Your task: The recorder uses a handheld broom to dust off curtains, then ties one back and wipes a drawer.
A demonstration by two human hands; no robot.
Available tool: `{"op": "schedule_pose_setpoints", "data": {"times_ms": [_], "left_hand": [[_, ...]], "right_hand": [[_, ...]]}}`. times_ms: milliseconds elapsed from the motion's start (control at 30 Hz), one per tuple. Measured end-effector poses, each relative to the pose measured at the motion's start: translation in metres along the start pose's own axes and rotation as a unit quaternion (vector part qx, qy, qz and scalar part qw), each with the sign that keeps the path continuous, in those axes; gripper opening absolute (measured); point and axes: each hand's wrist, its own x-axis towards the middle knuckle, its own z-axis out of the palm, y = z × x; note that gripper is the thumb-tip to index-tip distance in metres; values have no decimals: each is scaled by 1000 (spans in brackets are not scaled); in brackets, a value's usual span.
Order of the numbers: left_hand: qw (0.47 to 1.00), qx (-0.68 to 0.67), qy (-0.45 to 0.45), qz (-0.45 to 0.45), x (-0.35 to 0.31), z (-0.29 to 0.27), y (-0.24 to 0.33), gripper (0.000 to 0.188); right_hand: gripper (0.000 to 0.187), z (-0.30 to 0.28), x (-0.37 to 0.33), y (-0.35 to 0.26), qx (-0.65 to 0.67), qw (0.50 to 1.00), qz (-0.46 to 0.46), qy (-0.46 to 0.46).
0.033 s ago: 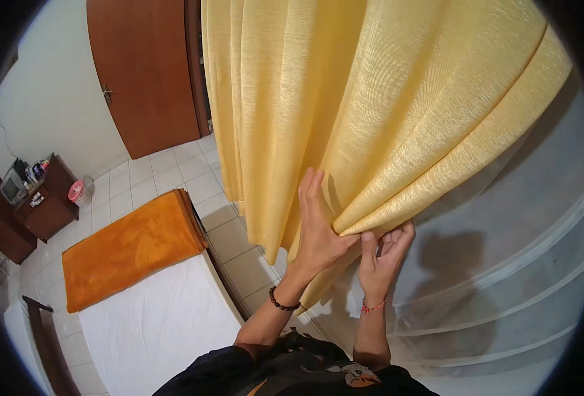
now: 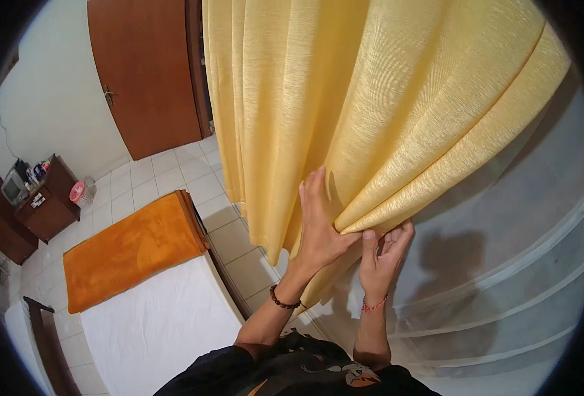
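1. Yellow curtain [image 2: 397,125] hangs right at your hands: it rises above both of them, spreads up and away to the right of your right hand [image 2: 379,261], and drops in loose folds just left of your left hand [image 2: 319,241].
2. Your left hand lies against the cloth with its fingers straight and pointing up, its thumb stretched toward your right hand; the gathered folds run into the crook of that thumb (whether it grips them firmly, you cannot tell from this view).
3. Your right hand sits just beside your left thumb, palm turned up, fingers half curled and thumb raised to the lower edge of the gather; you cannot tell whether any cloth is pinched there.
4. Below and between your hands, a narrower length of the same fabric slants down toward your left wrist.
5. Look at the cloth itself: glossy, finely streaked, pale gold on the ridges and deeper in the hollows, with long pleats that are broad above your hands and tighten to a point beside your left thumb.
6. Right of your right hand hangs a pale, sheer-looking fabric [image 2: 529,198] (a dark shadow falls on it); left of your left hand lies a folded orange blanket [image 2: 133,251].
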Motion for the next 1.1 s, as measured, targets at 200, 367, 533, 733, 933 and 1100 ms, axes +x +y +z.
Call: {"op": "schedule_pose_setpoints", "data": {"times_ms": [200,367,533,733,933,1100], "left_hand": [[985,-57,-115,-116,16,-10,-4,112],[998,-1,-60,7,26,-10,-19,109],[989,-92,-96,-68,32,-15,-32,98],[995,-5,-26,-94,28,-23,-21,47],[967,210,125,69,44,-42,-37,36],[1000,3,7,-13,54,-52,-71,30]], "right_hand": [[51,16,8,5,-2,1000,9,-17],[52,21,19,15,-27,999,10,-30],[54,30,33,24,74,993,40,-87],[47,46,36,36,79,992,51,-79],[46,77,49,47,41,997,13,-64],[43,110,61,64,58,995,2,-83]]}}
